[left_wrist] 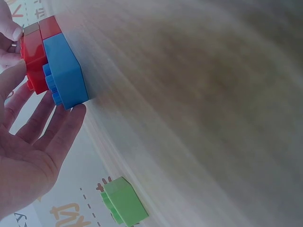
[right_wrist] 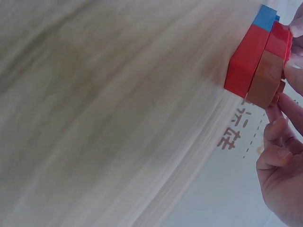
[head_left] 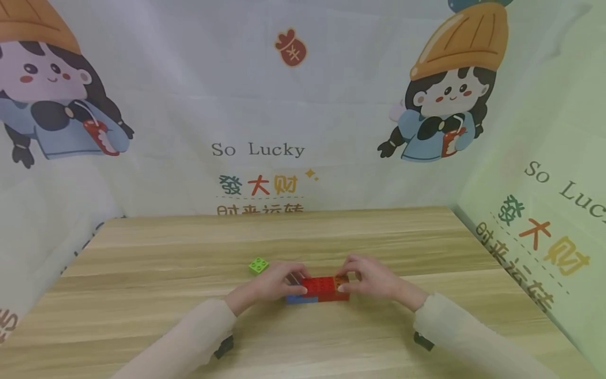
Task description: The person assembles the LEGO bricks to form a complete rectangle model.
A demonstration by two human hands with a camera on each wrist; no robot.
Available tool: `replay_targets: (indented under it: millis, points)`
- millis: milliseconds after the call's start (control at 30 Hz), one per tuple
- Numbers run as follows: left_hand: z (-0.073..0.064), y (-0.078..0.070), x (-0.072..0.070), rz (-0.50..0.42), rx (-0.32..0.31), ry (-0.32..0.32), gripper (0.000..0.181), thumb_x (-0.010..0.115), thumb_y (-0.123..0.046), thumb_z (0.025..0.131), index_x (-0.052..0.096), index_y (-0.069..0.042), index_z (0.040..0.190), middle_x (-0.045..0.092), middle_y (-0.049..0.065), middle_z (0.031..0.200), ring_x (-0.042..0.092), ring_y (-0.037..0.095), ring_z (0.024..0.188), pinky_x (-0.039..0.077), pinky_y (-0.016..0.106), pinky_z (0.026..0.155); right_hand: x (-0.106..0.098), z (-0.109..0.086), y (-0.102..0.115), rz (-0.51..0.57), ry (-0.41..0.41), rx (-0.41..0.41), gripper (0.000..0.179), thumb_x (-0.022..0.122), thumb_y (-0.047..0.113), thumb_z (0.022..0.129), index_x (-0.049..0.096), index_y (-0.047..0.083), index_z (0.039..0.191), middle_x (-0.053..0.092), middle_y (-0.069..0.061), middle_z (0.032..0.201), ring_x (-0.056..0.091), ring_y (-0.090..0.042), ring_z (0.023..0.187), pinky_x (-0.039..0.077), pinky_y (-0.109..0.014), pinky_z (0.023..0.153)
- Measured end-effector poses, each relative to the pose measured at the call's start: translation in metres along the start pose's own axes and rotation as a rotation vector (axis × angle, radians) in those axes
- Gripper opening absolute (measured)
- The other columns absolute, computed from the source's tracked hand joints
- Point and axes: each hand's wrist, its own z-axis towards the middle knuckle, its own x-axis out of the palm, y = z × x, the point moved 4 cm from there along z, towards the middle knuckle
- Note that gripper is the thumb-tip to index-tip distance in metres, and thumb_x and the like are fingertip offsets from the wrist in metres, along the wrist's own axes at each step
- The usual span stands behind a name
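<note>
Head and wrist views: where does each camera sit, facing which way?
Head: on the head, facing forward and down at the tabletop; both sleeves, left grip, right grip show.
Left wrist: worn there, facing the blue toy brick; left grip, part of right grip.
Right wrist: worn there, facing the brown toy brick; right grip, part of left grip.
Head and left wrist share the green toy brick.

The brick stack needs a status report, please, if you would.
Left hand holds upper red brick, right hand pinches brown brick. Brick stack: two layers. Green brick apart, seemingly not in the way.
</note>
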Motion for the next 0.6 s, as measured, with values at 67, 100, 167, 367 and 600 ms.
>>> replay_targets:
  millis: [67, 100, 167, 367, 600]
  points:
    - [0.0001, 0.0000, 0.0001, -0.002, 0.004, 0.000, 0.020, 0.063, -0.017, 0.082, 0.058, -0.010, 0.099, 0.062, 0.004, 0.094, 0.058, 0.016, 0.085, 0.047, 0.025, 0.072, 0.0006, 0.0006, 0.0013, -0.004, -0.004, -0.009, 0.029, 0.067, 0.030, 0.078, 0.065, 0.011, 0.100, 0.051, 0.008, 0.085, 0.043, -0.009, 0.064, 0.039, -0.022, 0.052]
    - [0.0004, 0.0003, 0.0001, -0.003, 0.004, -0.001, 0.019, 0.063, -0.017, 0.082, 0.058, -0.010, 0.099, 0.062, 0.004, 0.094, 0.058, 0.016, 0.085, 0.047, 0.025, 0.071, 0.0009, 0.0009, 0.0019, -0.005, -0.009, -0.014, 0.030, 0.067, 0.030, 0.077, 0.065, 0.010, 0.100, 0.051, 0.008, 0.085, 0.043, -0.008, 0.063, 0.039, -0.022, 0.052]
    - [0.0007, 0.0004, 0.0002, -0.004, 0.003, -0.003, 0.019, 0.063, -0.017, 0.082, 0.058, -0.010, 0.099, 0.062, 0.004, 0.094, 0.058, 0.016, 0.085, 0.047, 0.025, 0.071, 0.0019, 0.0014, 0.0020, -0.007, -0.022, -0.030, 0.029, 0.068, 0.029, 0.077, 0.065, 0.009, 0.098, 0.052, 0.007, 0.085, 0.042, -0.007, 0.062, 0.039, -0.022, 0.051]
    - [0.0004, 0.0012, 0.0023, -0.007, -0.005, -0.002, 0.020, 0.064, -0.018, 0.081, 0.058, -0.010, 0.098, 0.062, 0.004, 0.093, 0.058, 0.017, 0.085, 0.047, 0.023, 0.070, 0.0048, 0.0011, 0.0011, 0.008, -0.041, -0.057, 0.028, 0.068, 0.027, 0.077, 0.066, 0.008, 0.096, 0.050, 0.007, 0.081, 0.041, -0.007, 0.061, 0.039, -0.021, 0.051]
    - [0.0003, 0.0015, 0.0012, 0.000, -0.017, -0.013, 0.017, 0.063, -0.017, 0.082, 0.058, -0.012, 0.097, 0.062, 0.001, 0.092, 0.058, 0.014, 0.084, 0.047, 0.022, 0.069, 0.0049, 0.0016, 0.0005, 0.048, -0.043, -0.037, 0.027, 0.068, 0.026, 0.077, 0.065, 0.008, 0.097, 0.050, 0.007, 0.081, 0.041, -0.008, 0.062, 0.039, -0.021, 0.051]
